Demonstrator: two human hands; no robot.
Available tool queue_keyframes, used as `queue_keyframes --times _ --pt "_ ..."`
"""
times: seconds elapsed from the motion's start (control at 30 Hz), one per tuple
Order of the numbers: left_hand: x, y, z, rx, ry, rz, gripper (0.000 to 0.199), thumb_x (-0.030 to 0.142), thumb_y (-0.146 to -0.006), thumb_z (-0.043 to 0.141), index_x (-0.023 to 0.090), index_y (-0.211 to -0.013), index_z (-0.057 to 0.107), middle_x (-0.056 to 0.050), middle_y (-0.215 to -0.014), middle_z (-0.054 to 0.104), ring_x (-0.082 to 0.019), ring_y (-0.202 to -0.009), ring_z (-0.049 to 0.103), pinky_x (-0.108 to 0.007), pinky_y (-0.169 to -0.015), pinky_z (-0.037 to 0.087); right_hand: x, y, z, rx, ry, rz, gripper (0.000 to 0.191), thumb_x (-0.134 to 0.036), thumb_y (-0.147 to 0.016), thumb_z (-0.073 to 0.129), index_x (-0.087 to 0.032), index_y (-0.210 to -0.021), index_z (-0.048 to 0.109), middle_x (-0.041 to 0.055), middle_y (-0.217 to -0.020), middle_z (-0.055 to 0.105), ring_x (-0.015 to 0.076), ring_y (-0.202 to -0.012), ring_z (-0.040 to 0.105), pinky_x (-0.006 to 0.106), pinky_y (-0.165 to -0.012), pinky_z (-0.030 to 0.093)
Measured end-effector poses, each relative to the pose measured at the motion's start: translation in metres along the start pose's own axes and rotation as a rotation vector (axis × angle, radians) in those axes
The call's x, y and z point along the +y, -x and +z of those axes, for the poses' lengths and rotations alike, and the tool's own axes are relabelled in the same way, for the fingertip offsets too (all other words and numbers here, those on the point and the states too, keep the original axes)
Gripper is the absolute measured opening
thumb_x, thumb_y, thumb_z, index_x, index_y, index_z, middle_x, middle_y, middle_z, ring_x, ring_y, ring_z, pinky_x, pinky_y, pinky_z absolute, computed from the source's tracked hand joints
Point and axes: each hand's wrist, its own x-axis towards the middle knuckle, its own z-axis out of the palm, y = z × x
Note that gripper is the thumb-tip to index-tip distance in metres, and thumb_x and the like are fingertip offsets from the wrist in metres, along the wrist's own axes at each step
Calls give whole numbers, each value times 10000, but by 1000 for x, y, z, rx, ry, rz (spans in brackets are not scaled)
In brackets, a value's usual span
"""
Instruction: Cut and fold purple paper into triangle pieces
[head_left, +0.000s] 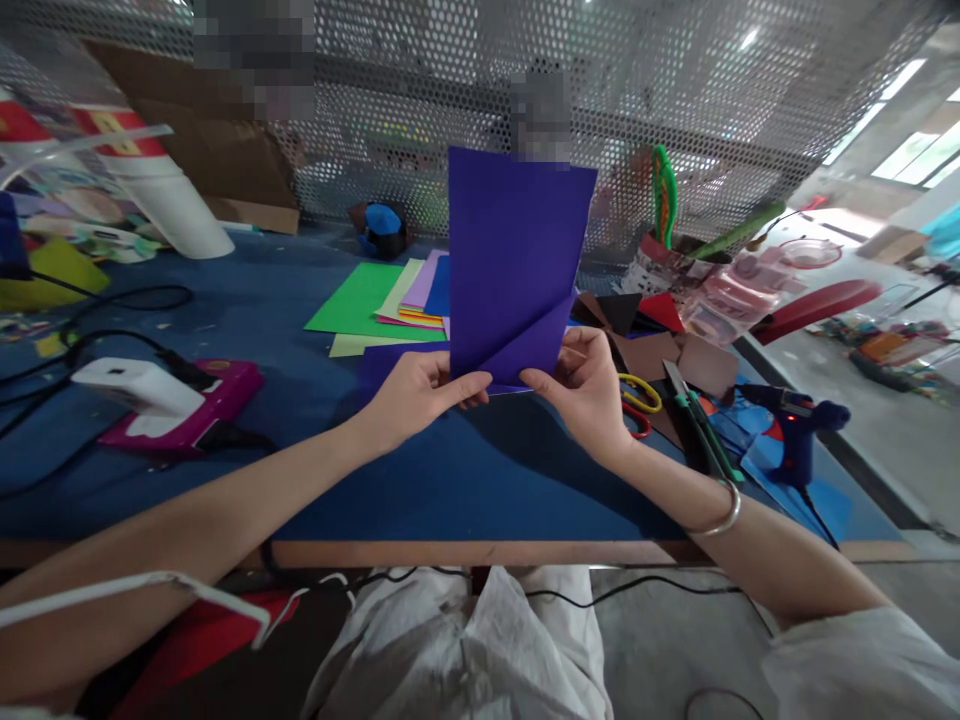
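Left grip (417, 393) and right grip (590, 392) pinch purple sheet (517, 250) rising above them; likely light, crease-prone, best held by lower edge.

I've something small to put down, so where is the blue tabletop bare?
The blue tabletop looks largely bare in front, below the held purple sheet, between the left forearm and right forearm, and at left, between the magenta power strip and green paper. The right side is crowded with brown scraps, scissors and a glue gun.
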Motion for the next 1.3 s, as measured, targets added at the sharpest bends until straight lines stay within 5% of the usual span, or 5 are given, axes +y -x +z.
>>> queue_keyframes --times 0.23,0.4,0.6,1.3 --pt "3 1 0 48 51 16 306 468 -746 835 195 -630 762 -22 -638 749 -135 -607 660 -249 -651 541 -1 -1 0 -51 -60 130 576 -523 -729 908 -280 -1103 544 -20 -838 706 169 -716 679 336 -679 599" --pt "3 0 0 86 42 15 259 427 -732 828 202 -619 764 -16 -622 742 -133 -596 656 -249 -643 536 0 -4 -1 -131 -20 219 441 -595 -767 837 -218 -909 655 -7 -801 702 120 -639 612 285 -619 544" --pt "2 -1 -1 110 1 9 258 426 -734 825 204 -615 767 -18 -618 741 -129 -584 637 -248 -624 513 0 -3 -2 -133 14 271 449 -597 -769 825 -209 -683 615 -11 -645 668 115 -595 600 265 -586 492" --pt "2 -3 1 104 58 -128 382 554 -618 900 199 -636 761 -64 -659 763 -166 -591 650 -283 -590 532 -8 -3 0 -106 141 239 551 -687 -699 839 -228 -606 549 -17 -558 636 120 -512 565 265 -506 476"
